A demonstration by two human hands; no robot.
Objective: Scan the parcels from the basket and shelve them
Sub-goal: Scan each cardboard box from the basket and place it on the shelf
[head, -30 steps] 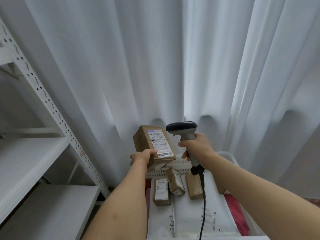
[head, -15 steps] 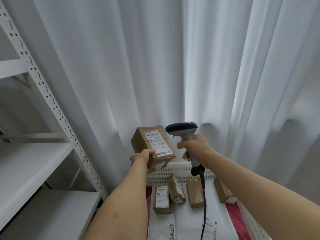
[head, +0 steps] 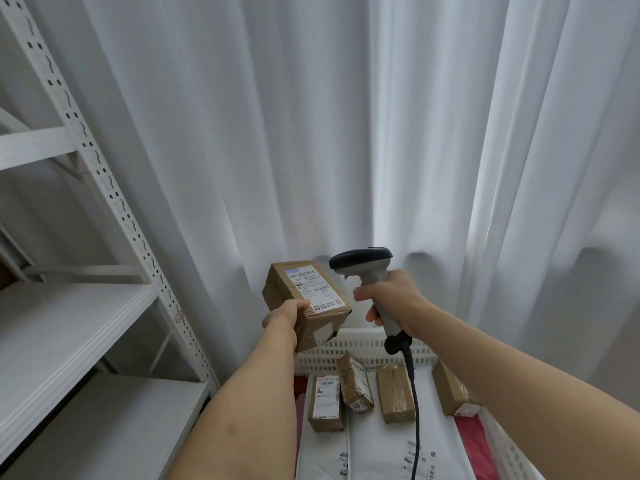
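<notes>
A person's left hand [head: 282, 318] is gripping a brown taped cardboard parcel [head: 306, 301], label up, above the white slatted plastic basket [head: 360, 351], while the right hand [head: 391, 297] is clasping a grey handheld barcode scanner [head: 363, 268] just beside it. Scanning appears underway; shelving on the white metal rack [head: 69, 327] at left likely follows.

The right forearm covers part of the brown box [head: 450, 393] at the basket's [head: 363, 351] right wall. The basket's near end runs off the bottom edge, as does the scanner's cable [head: 417, 427]. The shelf [head: 69, 327] is cut by the left edge. Label print on the held parcel [head: 308, 299] is too small to read.
</notes>
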